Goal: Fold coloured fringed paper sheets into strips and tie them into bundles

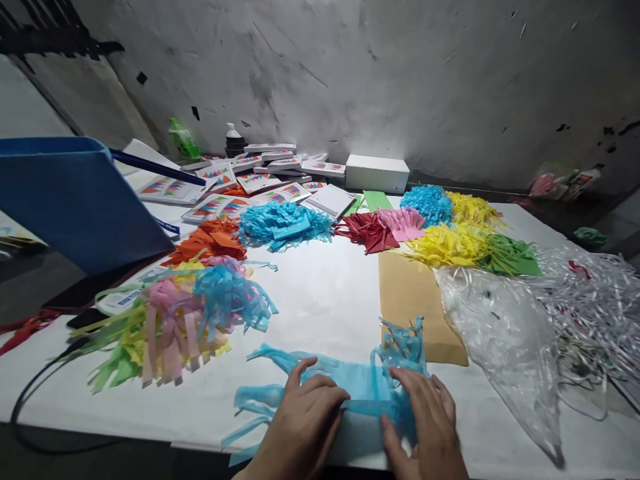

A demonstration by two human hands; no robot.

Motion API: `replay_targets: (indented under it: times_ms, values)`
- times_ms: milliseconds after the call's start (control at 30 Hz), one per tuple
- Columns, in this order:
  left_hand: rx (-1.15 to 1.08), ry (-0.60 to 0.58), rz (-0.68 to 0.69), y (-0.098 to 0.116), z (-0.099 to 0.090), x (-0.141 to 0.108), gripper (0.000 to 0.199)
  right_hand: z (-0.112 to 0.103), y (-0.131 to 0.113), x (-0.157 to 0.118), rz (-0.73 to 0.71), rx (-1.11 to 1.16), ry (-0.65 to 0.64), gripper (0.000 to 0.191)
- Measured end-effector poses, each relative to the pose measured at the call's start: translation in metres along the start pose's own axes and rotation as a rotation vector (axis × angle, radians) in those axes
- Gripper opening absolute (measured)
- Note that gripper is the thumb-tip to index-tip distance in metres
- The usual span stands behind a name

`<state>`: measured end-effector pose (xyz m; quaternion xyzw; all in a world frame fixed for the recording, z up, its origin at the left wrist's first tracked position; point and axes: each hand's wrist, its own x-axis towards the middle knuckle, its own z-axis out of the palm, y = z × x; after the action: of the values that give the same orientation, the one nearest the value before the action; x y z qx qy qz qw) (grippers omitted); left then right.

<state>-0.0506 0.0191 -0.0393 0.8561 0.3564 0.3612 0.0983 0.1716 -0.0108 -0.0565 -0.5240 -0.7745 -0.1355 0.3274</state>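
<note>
A sheet of blue fringed tissue paper [350,377] lies on the white table in front of me, its cut strips spreading out to the left and bunched on the right. My left hand [307,417] pinches the folded near edge of this paper between thumb and fingers. Over the right end of the paper rests my right hand [425,417], its fingers stretched and its thumb apart from them. The fingertips touch the bunched blue strips. Part of the paper is hidden under both hands.
Left is a pile of mixed fringed tissue tassels [175,320] near a blue box [75,193]. Behind are orange [213,240], blue [285,225], red [367,230] and yellow [450,243] bundles. A brown envelope [410,293] and clear plastic bag [505,327] lie right.
</note>
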Motion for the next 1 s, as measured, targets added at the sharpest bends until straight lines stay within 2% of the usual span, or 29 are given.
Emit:
replay_targets:
  times_ms: [67, 167, 300, 400, 467, 533, 567, 633, 667, 767, 833, 900, 1000]
  values:
    - [0.011, 0.024, 0.053, 0.002, -0.001, -0.001, 0.029, 0.003, -0.004, 0.002, -0.006, -0.019, -0.027, 0.05]
    - [0.03, 0.016, 0.102, 0.003, -0.003, -0.003, 0.027, 0.01, -0.002, 0.004, 0.068, -0.108, 0.022, 0.05]
    - [0.008, -0.069, 0.147, -0.002, -0.004, -0.01, 0.028, 0.003, 0.033, -0.005, 0.15, -0.306, 0.107, 0.029]
    - [-0.007, -0.108, 0.158, -0.007, -0.004, -0.013, 0.028, -0.023, 0.077, -0.031, 0.283, -0.474, 0.066, 0.033]
    - [-0.009, -0.101, 0.144, -0.007, -0.005, -0.013, 0.028, -0.048, 0.104, -0.053, 0.288, -0.572, -0.014, 0.042]
    - [-0.009, -0.086, 0.129, -0.006, -0.004, -0.01, 0.029, -0.073, 0.12, -0.07, 0.286, -0.63, -0.022, 0.048]
    - [-0.01, -0.082, 0.119, -0.005, -0.004, -0.009, 0.029, -0.083, 0.122, -0.073, 0.276, -0.636, 0.023, 0.049]
    - [-0.017, -0.079, 0.098, -0.003, -0.002, -0.007, 0.031, -0.09, 0.109, -0.067, 0.212, -0.568, 0.131, 0.049]
    - [-0.027, -0.082, 0.088, -0.003, -0.001, -0.007, 0.032, -0.086, 0.095, -0.058, 0.152, -0.498, 0.181, 0.048]
    - [-0.082, -0.119, 0.056, -0.003, 0.002, -0.009, 0.034, -0.055, 0.042, -0.023, -0.177, -0.186, 0.07, 0.04]
    - [-0.129, -0.186, 0.037, -0.004, 0.001, -0.012, 0.035, -0.03, 0.013, -0.005, -0.289, -0.051, -0.038, 0.038]
    - [-0.153, -0.22, -0.018, -0.003, -0.002, -0.016, 0.034, -0.013, 0.0, 0.001, -0.285, 0.103, -0.083, 0.034]
    - [-0.151, -0.213, -0.131, -0.002, -0.007, -0.018, 0.028, -0.005, 0.002, -0.006, -0.163, 0.191, -0.085, 0.027]
